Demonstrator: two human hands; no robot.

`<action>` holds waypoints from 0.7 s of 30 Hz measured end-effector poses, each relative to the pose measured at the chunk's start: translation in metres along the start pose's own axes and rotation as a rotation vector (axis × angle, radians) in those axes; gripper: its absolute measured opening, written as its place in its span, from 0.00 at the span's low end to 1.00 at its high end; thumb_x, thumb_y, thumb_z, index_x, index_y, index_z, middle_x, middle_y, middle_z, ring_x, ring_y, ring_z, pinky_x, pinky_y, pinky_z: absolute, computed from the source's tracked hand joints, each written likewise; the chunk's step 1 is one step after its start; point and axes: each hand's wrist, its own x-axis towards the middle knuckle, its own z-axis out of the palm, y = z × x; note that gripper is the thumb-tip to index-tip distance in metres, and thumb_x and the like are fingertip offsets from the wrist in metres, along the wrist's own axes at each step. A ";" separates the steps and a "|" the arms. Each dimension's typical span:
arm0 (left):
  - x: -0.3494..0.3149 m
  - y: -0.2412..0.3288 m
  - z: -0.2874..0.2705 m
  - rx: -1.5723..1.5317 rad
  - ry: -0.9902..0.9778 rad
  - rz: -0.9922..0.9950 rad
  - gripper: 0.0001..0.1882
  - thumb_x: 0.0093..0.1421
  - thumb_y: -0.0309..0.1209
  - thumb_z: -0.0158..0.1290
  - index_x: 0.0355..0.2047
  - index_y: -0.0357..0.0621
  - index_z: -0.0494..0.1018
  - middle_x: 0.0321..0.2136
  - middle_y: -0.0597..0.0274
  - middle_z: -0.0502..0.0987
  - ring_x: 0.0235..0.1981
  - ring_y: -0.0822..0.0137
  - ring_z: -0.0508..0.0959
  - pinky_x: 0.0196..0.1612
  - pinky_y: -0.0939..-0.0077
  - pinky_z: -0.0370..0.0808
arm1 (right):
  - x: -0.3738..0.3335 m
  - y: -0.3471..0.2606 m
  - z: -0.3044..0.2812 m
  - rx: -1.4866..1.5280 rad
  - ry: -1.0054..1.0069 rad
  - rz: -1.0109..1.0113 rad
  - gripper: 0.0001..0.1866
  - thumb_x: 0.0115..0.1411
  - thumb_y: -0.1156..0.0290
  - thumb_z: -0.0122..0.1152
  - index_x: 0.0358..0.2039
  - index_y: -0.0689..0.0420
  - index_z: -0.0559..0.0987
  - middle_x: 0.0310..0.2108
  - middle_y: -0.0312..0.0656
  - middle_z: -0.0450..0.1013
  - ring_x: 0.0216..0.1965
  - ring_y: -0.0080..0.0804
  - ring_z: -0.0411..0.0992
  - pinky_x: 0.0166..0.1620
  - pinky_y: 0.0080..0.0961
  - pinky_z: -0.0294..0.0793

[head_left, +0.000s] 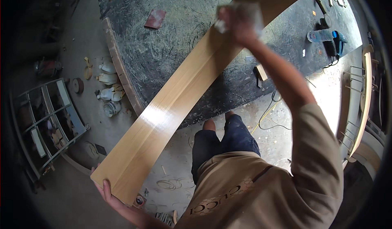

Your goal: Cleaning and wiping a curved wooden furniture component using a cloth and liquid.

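A long, flat wooden board (179, 88) with a light brown grain and a glossy patch runs diagonally from lower left to upper right across the dark worktable (134, 61). My left hand (108, 192) grips its near left end, thumb on top and the other fingers underneath. Farther up the board, my right hand (241, 28) is blurred by motion. It presses a pale cloth or pad (254, 15) on the wood; its exact kind is too smeared to make out.
A reddish sandpaper piece (155, 19) lies on the table. At right are a clear plastic bottle (320, 35), a dark blue power tool (339, 43) and a small wood block (261, 72). Jugs (108, 79) and a metal rack (51, 122) stand left; a cable (271, 110) trails on the floor.
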 end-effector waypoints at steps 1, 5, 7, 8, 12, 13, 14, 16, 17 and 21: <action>0.011 0.009 0.012 -0.029 -0.055 0.018 0.38 0.72 0.37 0.49 0.76 0.31 0.51 0.71 0.40 0.65 0.71 0.51 0.66 0.74 0.56 0.59 | -0.035 -0.028 0.028 0.068 0.037 -0.175 0.35 0.66 0.66 0.53 0.75 0.54 0.65 0.77 0.47 0.59 0.77 0.48 0.56 0.78 0.54 0.48; -0.008 0.028 0.011 -0.017 0.014 -0.026 0.38 0.72 0.36 0.48 0.76 0.31 0.51 0.71 0.40 0.65 0.71 0.51 0.67 0.75 0.56 0.58 | -0.098 -0.317 -0.081 1.048 -0.414 -0.062 0.43 0.63 0.65 0.62 0.78 0.50 0.60 0.79 0.50 0.54 0.80 0.53 0.49 0.79 0.56 0.45; -0.009 0.011 -0.001 0.008 0.029 -0.034 0.37 0.72 0.35 0.48 0.76 0.32 0.52 0.71 0.41 0.65 0.71 0.52 0.67 0.75 0.56 0.58 | -0.130 -0.384 -0.149 1.341 -0.407 -0.228 0.45 0.62 0.64 0.63 0.79 0.47 0.59 0.79 0.46 0.54 0.80 0.49 0.51 0.79 0.54 0.47; -0.014 0.005 -0.003 -0.005 0.034 -0.046 0.36 0.73 0.35 0.48 0.76 0.33 0.52 0.72 0.42 0.65 0.72 0.52 0.67 0.75 0.57 0.59 | -0.136 -0.385 -0.163 1.422 -0.444 -0.301 0.44 0.62 0.63 0.62 0.79 0.47 0.59 0.80 0.44 0.53 0.80 0.48 0.50 0.79 0.54 0.47; -0.029 0.004 0.002 -0.054 0.064 -0.089 0.35 0.73 0.36 0.48 0.75 0.34 0.54 0.71 0.45 0.66 0.71 0.53 0.67 0.74 0.58 0.60 | -0.126 -0.252 -0.064 0.973 -0.448 -0.318 0.44 0.60 0.58 0.64 0.77 0.44 0.62 0.79 0.40 0.57 0.80 0.43 0.50 0.80 0.51 0.45; -0.032 -0.002 0.000 -0.065 0.076 -0.100 0.35 0.73 0.36 0.48 0.75 0.35 0.55 0.71 0.46 0.67 0.71 0.54 0.67 0.74 0.59 0.60 | -0.109 -0.190 -0.041 0.779 -0.467 -0.252 0.44 0.59 0.59 0.64 0.77 0.43 0.63 0.79 0.39 0.56 0.80 0.41 0.50 0.80 0.51 0.44; -0.035 -0.009 -0.004 -0.075 0.087 -0.115 0.34 0.73 0.35 0.48 0.75 0.35 0.56 0.70 0.47 0.68 0.70 0.55 0.68 0.73 0.60 0.60 | -0.084 -0.123 -0.037 0.612 -0.488 -0.216 0.43 0.59 0.59 0.64 0.76 0.43 0.65 0.79 0.38 0.56 0.81 0.39 0.50 0.80 0.51 0.43; -0.039 -0.018 -0.009 -0.083 0.104 -0.120 0.33 0.73 0.35 0.48 0.75 0.36 0.56 0.70 0.49 0.68 0.70 0.56 0.68 0.73 0.60 0.61 | -0.036 -0.023 -0.037 0.278 -0.199 -0.248 0.39 0.61 0.64 0.59 0.75 0.44 0.66 0.79 0.34 0.58 0.80 0.38 0.51 0.79 0.47 0.46; -0.045 -0.022 -0.014 -0.085 0.125 -0.125 0.33 0.74 0.35 0.48 0.75 0.36 0.57 0.69 0.50 0.68 0.69 0.57 0.68 0.73 0.61 0.61 | -0.015 -0.005 -0.052 0.326 -0.085 -0.194 0.38 0.62 0.67 0.56 0.75 0.45 0.67 0.78 0.34 0.59 0.80 0.38 0.53 0.79 0.47 0.48; -0.044 -0.033 -0.018 -0.101 0.111 -0.094 0.32 0.74 0.35 0.48 0.75 0.36 0.58 0.69 0.50 0.69 0.69 0.57 0.69 0.72 0.61 0.61 | -0.041 -0.047 -0.033 0.275 -0.084 -0.061 0.39 0.60 0.64 0.62 0.73 0.49 0.68 0.77 0.39 0.60 0.79 0.43 0.53 0.78 0.51 0.49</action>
